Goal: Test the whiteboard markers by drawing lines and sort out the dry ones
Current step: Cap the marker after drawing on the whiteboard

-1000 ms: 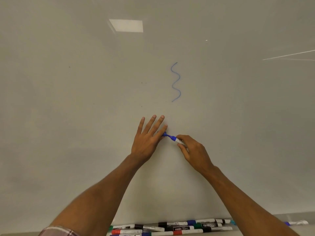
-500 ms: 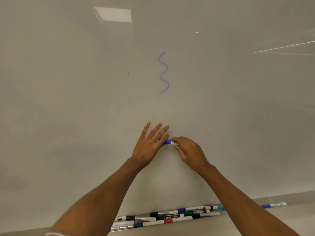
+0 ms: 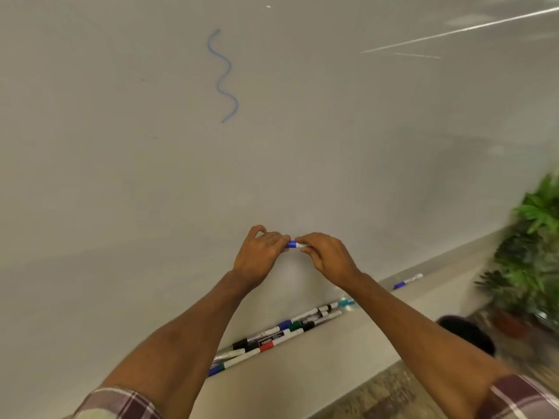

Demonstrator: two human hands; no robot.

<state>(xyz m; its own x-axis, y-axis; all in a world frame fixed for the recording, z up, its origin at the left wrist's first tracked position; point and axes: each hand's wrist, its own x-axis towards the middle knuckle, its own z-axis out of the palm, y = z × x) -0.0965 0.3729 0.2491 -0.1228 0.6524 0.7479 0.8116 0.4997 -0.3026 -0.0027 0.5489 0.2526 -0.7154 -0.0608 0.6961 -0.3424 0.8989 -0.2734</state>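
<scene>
Our arms raised before whiteboard [image 3: 363,146]; left hand [image 3: 260,257], right hand [image 3: 329,258] close together, fingers curled, each pinching end of blue marker [image 3: 292,244] lying between them.

Lighting: soft, even. Streak glare was noted on the whiteboard [image 3: 121,176], upper right; the plant [image 3: 532,252] was rendered motion-blurred.

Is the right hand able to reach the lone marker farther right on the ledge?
Probably not yet. Nothing blocks the way from the right hand to the lone marker on the ledge, but that hand and the left hand both pinch the blue marker; it must let go first.
</scene>
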